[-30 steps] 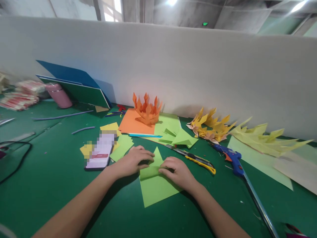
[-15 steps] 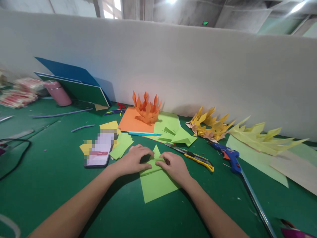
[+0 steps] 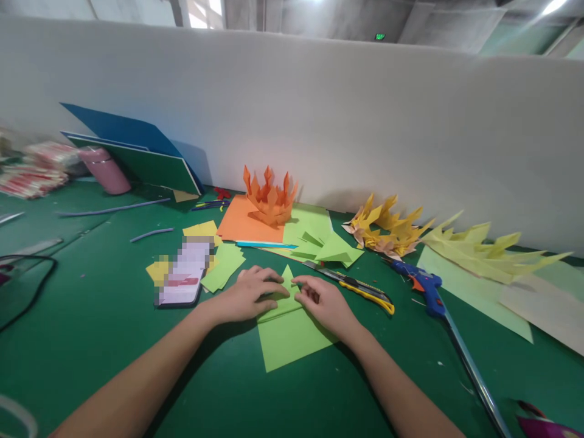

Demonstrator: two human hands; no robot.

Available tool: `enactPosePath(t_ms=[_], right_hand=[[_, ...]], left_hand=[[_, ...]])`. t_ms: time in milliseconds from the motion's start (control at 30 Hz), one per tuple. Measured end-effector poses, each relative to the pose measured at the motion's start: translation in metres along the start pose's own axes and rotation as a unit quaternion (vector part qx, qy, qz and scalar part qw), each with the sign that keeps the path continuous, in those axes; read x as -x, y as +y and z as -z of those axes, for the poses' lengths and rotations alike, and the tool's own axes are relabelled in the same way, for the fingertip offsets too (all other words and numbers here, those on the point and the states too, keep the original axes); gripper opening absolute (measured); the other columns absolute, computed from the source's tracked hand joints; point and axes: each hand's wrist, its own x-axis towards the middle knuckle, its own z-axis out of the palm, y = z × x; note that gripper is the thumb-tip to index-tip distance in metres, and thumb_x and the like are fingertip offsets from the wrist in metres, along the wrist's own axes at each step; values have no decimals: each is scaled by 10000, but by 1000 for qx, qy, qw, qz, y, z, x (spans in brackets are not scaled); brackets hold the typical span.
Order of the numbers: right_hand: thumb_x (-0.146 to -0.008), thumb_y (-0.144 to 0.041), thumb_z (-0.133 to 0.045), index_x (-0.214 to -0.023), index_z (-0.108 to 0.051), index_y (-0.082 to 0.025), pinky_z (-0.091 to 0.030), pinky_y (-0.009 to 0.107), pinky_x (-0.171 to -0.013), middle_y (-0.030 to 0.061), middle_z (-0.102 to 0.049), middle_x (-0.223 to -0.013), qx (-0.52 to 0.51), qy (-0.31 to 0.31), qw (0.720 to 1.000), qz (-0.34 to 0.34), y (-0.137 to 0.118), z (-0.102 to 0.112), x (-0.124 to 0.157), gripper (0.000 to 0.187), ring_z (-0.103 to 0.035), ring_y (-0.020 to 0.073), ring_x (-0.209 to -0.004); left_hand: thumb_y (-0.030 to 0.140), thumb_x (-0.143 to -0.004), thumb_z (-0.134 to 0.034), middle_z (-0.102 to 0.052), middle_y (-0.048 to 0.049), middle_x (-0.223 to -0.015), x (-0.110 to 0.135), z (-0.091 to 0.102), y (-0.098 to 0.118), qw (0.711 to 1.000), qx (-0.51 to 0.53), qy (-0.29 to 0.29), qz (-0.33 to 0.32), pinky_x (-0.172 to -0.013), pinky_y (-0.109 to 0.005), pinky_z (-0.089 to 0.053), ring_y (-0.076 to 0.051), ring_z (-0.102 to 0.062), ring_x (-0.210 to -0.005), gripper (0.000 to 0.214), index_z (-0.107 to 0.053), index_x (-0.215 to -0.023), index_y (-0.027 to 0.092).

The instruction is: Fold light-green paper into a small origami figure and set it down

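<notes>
A light green paper sheet (image 3: 287, 337) lies on the green mat in front of me, its far part folded up into a point. My left hand (image 3: 249, 295) rests on the left of the fold, fingers pressed down on the paper. My right hand (image 3: 326, 304) presses the fold from the right, its fingertips pinching the paper edge close to the left fingertips.
A phone (image 3: 185, 280) lies left of my hands on yellow and green paper scraps. A yellow utility knife (image 3: 360, 287) and a blue glue gun (image 3: 424, 289) lie to the right. An orange paper crown (image 3: 269, 198), yellow paper shapes (image 3: 387, 231) and coloured boards (image 3: 137, 161) stand along the white wall.
Both hands have crept a little farther along the fold toward the paper's point, the fingertips closing together. The paper stays where it was.
</notes>
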Motion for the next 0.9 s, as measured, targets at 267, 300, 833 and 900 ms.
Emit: enactPosePath(t_ms=[267, 300, 833, 900], right_hand=[[-792, -188, -545, -900, -647, -180, -408, 239, -538, -3, -578, -634, 68, 15, 997, 33, -2, -2, -1, 149, -513, 132, -557], [-799, -192, -541, -888, -650, -184, -411, 239, -536, 0, -583, -640, 67, 19, 997, 38, -2, -1, -1, 141, -519, 132, -561], [-875, -208, -507, -809, -688, -205, -475, 268, -647, 51, -646, -768, 63, 3, 982, 181, 6, 11, 5, 194, -603, 156, -723], [-868, -187, -508, -815, -685, -204, -478, 268, -649, 53, -645, -778, 64, -4, 981, 185, 7, 12, 6, 186, -602, 156, -729]], left_hand=[[269, -859, -511, -535, -25, -1176, 1, 2, 3, 1000, 0, -4, 10, -915, -408, -313, -237, -443, -1033, 256, -606, -1091, 323], [268, -858, -514, -534, -26, -1179, 1, 3, 3, 1000, 0, -4, 10, -915, -408, -315, -237, -444, -1032, 255, -608, -1089, 321], [281, -858, -509, -536, -26, -1192, 1, 2, 2, 1000, 3, 1, 12, -924, -415, -308, -240, -443, -1057, 257, -606, -1094, 317], [280, -856, -511, -538, -28, -1189, 1, 1, 1, 1000, 1, 1, 11, -921, -416, -310, -243, -442, -1059, 257, -607, -1092, 314]])
